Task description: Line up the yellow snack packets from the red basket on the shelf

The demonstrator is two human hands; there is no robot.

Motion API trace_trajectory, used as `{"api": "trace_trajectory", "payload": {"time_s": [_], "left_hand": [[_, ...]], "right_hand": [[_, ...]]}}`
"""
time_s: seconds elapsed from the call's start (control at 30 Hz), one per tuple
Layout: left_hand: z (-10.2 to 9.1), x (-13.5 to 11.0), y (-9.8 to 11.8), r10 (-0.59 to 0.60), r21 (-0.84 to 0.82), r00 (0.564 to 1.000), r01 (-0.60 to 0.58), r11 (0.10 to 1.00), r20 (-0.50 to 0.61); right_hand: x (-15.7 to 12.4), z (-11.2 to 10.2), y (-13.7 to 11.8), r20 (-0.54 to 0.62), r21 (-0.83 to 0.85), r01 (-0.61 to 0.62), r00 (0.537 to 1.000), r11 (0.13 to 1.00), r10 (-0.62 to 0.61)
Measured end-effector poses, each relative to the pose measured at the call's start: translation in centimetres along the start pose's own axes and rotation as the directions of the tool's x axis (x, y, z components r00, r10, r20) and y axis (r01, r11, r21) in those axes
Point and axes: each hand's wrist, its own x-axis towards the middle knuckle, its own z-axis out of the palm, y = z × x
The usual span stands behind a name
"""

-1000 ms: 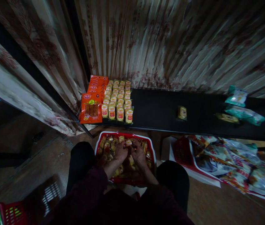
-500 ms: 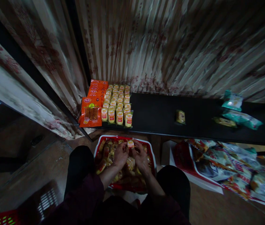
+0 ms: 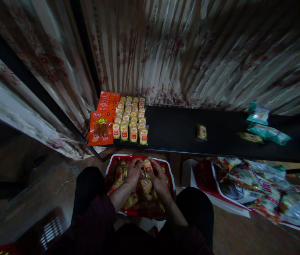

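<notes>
A red basket [image 3: 112,164] full of small yellow snack packets sits on the floor between my knees. Both hands are inside it. My left hand [image 3: 133,172] and my right hand [image 3: 159,179] are closed together round a small bundle of yellow snack packets [image 3: 147,165] held just above the pile. On the black shelf [image 3: 176,129] ahead, several rows of the same yellow packets [image 3: 130,120] stand beside a stack of orange packs [image 3: 101,124] at the left end.
One loose yellow packet [image 3: 202,132] lies mid-shelf, with teal and green bags [image 3: 264,124] at the right end. Large printed bags [image 3: 253,184] lie on the floor to the right. A striped curtain hangs behind the shelf. A red crate corner shows at bottom left.
My hands have risen from deep in the basket, gathering packets between them. The view has shifted a little downward and leftward.
</notes>
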Motion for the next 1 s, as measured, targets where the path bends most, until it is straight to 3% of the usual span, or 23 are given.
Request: {"api": "trace_trajectory", "payload": {"time_s": [0.3,0.47,0.83,1.0], "left_hand": [[0.0,0.2,0.0,0.009,-0.165,1.0,-0.011,0.986,-0.013],[0.1,0.0,0.2,0.0,-0.262,1.0,-0.003,0.965,-0.013],[0.1,0.7,-0.1,0.114,-0.129,0.988,-0.128,0.983,-0.108],[0.1,0.9,-0.3,0.132,-0.132,0.985,-0.147,0.98,-0.112]], "right_hand": [[-0.5,-0.2,-1.2,0.039,0.047,-0.053,0.998,0.998,0.051],[-0.6,0.0,-1.1,0.011,0.158,-0.086,0.996,0.984,0.086],[-0.9,-0.1,-0.4,-0.001,0.133,-0.097,0.995,0.986,0.098],[-1.2,-0.1,-1.5,0.027,0.15,-0.105,0.994,0.983,0.102]]}}
